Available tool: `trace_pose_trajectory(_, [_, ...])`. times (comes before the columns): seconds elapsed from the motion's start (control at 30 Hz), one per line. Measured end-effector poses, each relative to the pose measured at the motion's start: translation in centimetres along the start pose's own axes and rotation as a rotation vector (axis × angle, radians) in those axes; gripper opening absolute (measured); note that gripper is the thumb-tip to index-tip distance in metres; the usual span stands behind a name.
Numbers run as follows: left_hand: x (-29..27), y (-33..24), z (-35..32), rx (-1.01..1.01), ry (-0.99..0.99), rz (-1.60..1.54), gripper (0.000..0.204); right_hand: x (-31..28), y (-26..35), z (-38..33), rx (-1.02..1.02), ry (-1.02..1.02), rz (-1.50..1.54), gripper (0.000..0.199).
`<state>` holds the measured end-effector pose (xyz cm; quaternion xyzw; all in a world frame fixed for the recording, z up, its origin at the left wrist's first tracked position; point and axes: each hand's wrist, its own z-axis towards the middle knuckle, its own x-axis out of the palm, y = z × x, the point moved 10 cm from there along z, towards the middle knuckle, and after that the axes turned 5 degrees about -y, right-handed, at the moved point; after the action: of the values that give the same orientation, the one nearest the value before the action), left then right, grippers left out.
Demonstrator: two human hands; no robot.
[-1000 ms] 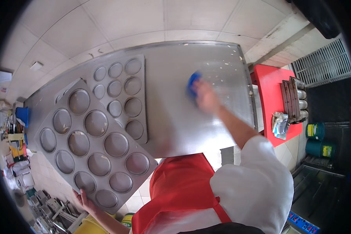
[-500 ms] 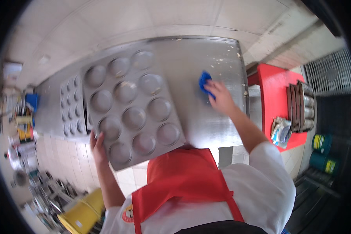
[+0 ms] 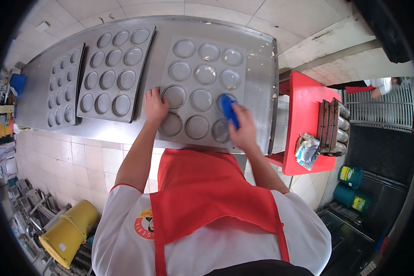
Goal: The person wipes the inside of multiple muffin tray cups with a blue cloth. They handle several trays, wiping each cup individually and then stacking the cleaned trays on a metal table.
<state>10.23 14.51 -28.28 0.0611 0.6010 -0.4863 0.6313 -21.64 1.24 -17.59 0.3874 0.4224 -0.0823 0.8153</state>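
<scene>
A grey metal muffin tray with twelve round cups lies flat on the steel table in front of me. My left hand rests flat on the tray's left edge, fingers apart. My right hand grips a blue scraper and presses it into a cup at the tray's right side, near the front. Some far cups hold pale crumbs.
Two more muffin trays lie to the left: a large one and a small-cupped one. A red side table at the right carries stacked dark moulds and a crumpled bag. A yellow bucket stands on the floor lower left. Another person bends at far right.
The large tray my left hand carried now lies flat on the table before me. My right hand with the blue scraper moved from the bare table onto the tray's cups.
</scene>
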Motion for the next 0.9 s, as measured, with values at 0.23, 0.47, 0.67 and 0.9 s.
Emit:
trace_pose_trajectory(0.23, [0.4, 0.0, -1.9, 0.008, 0.019, 0.016, 0.05, 10.5, -0.3, 2.1, -0.116, 0.127, -0.145, 0.047])
trace_pose_trajectory(0.47, [0.1, 0.5, -1.7, -0.088, 0.028, 0.022, 0.054, 12.5, -3.4, 8.9, 0.06, 0.076, -0.264, 0.049])
trace_pose_trajectory(0.67, [0.7, 1.1, -1.1, -0.074, 0.044, 0.021, 0.055, 10.1, -2.1, 1.4, 0.002, 0.266, -0.287, 0.055])
trace_pose_trajectory(0.9, [0.4, 0.4, -1.0, -0.062, 0.04, 0.028, 0.055, 9.8, -0.4, 1.1, -0.033, 0.11, -0.267, 0.046])
